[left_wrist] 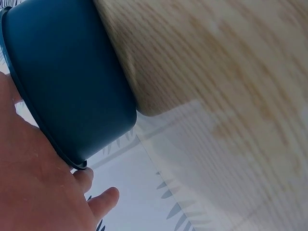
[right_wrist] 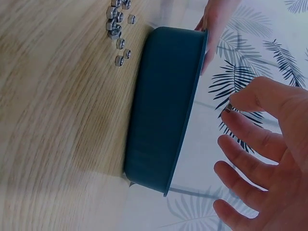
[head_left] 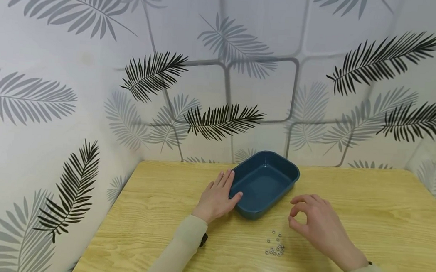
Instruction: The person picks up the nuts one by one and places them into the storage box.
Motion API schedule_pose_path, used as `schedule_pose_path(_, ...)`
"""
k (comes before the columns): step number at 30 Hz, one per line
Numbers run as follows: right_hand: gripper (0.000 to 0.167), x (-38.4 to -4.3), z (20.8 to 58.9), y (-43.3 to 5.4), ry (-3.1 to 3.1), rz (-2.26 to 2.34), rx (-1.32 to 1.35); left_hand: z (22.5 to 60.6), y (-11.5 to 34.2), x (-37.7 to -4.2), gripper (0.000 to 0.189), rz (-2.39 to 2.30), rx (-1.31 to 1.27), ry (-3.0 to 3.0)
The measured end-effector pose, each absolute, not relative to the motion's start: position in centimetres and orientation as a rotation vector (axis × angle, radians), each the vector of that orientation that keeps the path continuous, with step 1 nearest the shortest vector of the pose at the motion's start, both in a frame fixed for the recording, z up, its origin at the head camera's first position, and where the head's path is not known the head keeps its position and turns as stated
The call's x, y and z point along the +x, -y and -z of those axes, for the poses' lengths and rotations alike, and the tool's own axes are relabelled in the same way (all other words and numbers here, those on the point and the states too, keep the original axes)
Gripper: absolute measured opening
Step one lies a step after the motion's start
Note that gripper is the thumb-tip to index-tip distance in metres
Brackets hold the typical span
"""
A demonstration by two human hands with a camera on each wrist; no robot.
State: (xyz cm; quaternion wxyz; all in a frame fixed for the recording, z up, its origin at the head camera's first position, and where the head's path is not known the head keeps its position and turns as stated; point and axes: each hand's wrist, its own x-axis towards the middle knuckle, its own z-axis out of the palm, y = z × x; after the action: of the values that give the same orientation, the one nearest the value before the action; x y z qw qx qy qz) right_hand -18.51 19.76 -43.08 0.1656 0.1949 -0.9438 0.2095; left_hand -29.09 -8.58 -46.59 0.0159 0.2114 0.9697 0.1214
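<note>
A blue rectangular tray (head_left: 263, 188) stands on the wooden table. My left hand (head_left: 216, 198) rests on its left rim, fingers stretched out and thumb over the edge. In the left wrist view that hand (left_wrist: 43, 168) lies along the tray's rim (left_wrist: 41, 127). To the right of the tray, my right hand (head_left: 319, 225) is raised above the table. Seen from the right wrist, it pinches a small metal hex nut (right_wrist: 229, 108) between thumb and index finger, the other fingers spread. Several loose hex nuts (head_left: 276, 250) lie scattered in front of the tray.
The light wooden table (head_left: 153, 215) reaches back to a wall covering (head_left: 258, 88) printed with leaves. A similar patterned surface (head_left: 52, 142) stands along the left side. A bright reflection shows near the table's front.
</note>
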Motion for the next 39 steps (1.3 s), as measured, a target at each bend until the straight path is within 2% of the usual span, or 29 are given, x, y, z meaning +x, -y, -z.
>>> schedule_pose_path(39, 0.006, -21.2, 43.7, -19.4, 2.526, -0.682, 0.462, 46.9, 8.5, -29.4, 0.077, -0.359, 0.658, -3.027)
